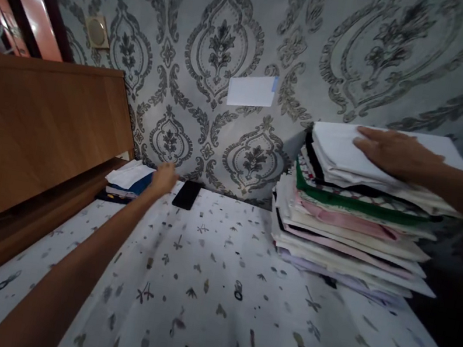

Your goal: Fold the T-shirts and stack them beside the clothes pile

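My right hand (394,153) lies flat, fingers stretched out, on a white folded cloth (342,147) at the top of a tall stack of folded clothes (349,235). Green, pink, cream, black and lilac layers show along the stack's near side. Far from it, on the left, my left hand (163,179) is extended towards the wall, between a small pile of folded cloths (128,177) and a black phone (187,194). Its fingers are turned away from me and blurred, so their grip is hidden. The phone lies flat on the bed sheet.
Beneath everything spreads a white patterned bed sheet (212,289). A wooden bed headboard (38,135) borders the left side. Behind stands a wall with grey damask wallpaper (221,47), bearing a white paper (252,91) and a switch (97,32).
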A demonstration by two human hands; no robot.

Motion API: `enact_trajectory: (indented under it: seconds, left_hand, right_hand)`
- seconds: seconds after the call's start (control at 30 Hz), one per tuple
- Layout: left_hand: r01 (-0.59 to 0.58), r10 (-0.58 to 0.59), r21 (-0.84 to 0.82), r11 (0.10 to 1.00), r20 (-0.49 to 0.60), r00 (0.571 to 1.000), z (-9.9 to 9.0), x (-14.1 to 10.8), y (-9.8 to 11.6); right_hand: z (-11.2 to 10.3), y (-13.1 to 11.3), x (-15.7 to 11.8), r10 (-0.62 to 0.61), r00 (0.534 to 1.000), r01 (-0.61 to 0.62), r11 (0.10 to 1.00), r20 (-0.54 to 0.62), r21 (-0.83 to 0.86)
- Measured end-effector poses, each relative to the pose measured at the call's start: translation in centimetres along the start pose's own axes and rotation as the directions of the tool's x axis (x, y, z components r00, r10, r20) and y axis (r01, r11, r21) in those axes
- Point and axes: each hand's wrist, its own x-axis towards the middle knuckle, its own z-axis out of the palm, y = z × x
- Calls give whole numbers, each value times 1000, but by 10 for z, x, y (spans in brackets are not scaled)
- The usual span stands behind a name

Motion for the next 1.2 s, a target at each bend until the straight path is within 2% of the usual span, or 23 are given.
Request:
enact_trajectory:
  seconds: [0.03, 0.1, 0.17, 0.2, 0.27, 0.37, 0.4, 0.47, 0.53, 0.57, 0.67, 0.73, 0.77, 0.8, 0.83, 0.87, 0.9, 0.93, 0.97, 1.0, 1.07, 1.13, 1.2]
  left_hand:
    - [56, -54, 55, 997, -37, 998, -14, 3, -30]
    - [162, -151, 133, 978, -89, 984, -38, 7, -81]
    - [226, -216, 175, 958, -78, 973, -54, 11, -118]
    - [239, -232, 186, 953, -60, 971, -58, 12, -131]
    - [237, -235, 190, 953, -29, 971, -62, 14, -149]
    - [218, -214, 160, 963, -42, 976, -65, 18, -158]
    - [218, -211, 140, 966, -64, 975, -67, 20, -158]
    - [221, -210, 80, 972, -124, 970, -74, 25, -153]
    - [207, -206, -13, 978, -183, 961, -84, 29, -143]
    - [187, -197, -68, 980, -203, 959, -89, 30, -137]
    - [87, -137, -229, 970, -214, 967, -108, 14, -115]
    - [-42, 0, -376, 926, -112, 994, -122, -15, -102]
    - [-118, 131, -473, 873, -4, 991, -129, -34, -97]
    - [-181, 296, -560, 808, 120, 948, -136, -56, -94]
    - [-222, 451, -596, 772, 268, 851, -142, -78, -92]
    - [-261, 563, -594, 761, 404, 721, -146, -100, -93]
    - [-315, 624, -567, 761, 506, 596, -149, -120, -96]
    - [-378, 640, -518, 768, 585, 498, -149, -138, -100]
    - [-446, 631, -453, 771, 639, 441, -147, -153, -107]
    - [-512, 612, -382, 770, 670, 421, -143, -166, -115]
    - [-611, 578, -251, 751, 697, 425, -131, -185, -131]
    - [-667, 574, -164, 727, 677, 460, -120, -201, -142]
    - [-680, 583, -114, 724, 628, 516, -114, -217, -143]
  right_hand:
    - [-5, -6, -5, 21, 999, -21, 1000, 25, 2]
    - [-16, -20, -22, 32, 999, -32, 999, -24, -8]
    - [-25, -34, -46, -34, 981, 33, 999, -192, -8]
    - [-27, -39, -61, -96, 957, 98, 995, -272, -5]
    - [-25, -47, -96, -276, 886, 293, 956, -372, -12]
    - [-10, -56, -161, -537, 748, 597, 801, -389, 41]
    - [-2, -58, -185, -587, 716, 659, 747, -377, 89]
    - [14, -65, -235, -658, 693, 719, 665, -297, 203]
    - [29, -74, -280, -658, 714, 694, 621, -240, 363]
    - [35, -79, -299, -640, 742, 651, 613, -202, 447]
    - [50, -100, -337, -511, 860, 376, 649, 12, 661]
    - [55, -117, -348, -422, 892, 158, 629, 164, 761]
    - [56, -125, -352, -383, 896, 56, 601, 226, 797]
    - [57, -133, -355, -346, 897, -35, 564, 274, 825]
    - [58, -140, -357, -303, 899, -120, 523, 315, 844]
    - [58, -145, -360, -259, 900, -195, 481, 351, 855]
    - [59, -148, -364, -216, 898, -260, 441, 383, 859]
    - [60, -150, -369, -179, 894, -313, 408, 411, 858]
    - [61, -150, -375, -155, 886, -353, 386, 438, 852]
    - [63, -149, -383, -151, 873, -382, 380, 464, 842]
    - [64, -146, -402, -193, 852, -377, 416, 486, 827]
    - [62, -145, -423, -271, 856, -271, 489, 440, 829]
    - [56, -148, -443, -356, 862, -121, 545, 360, 829]
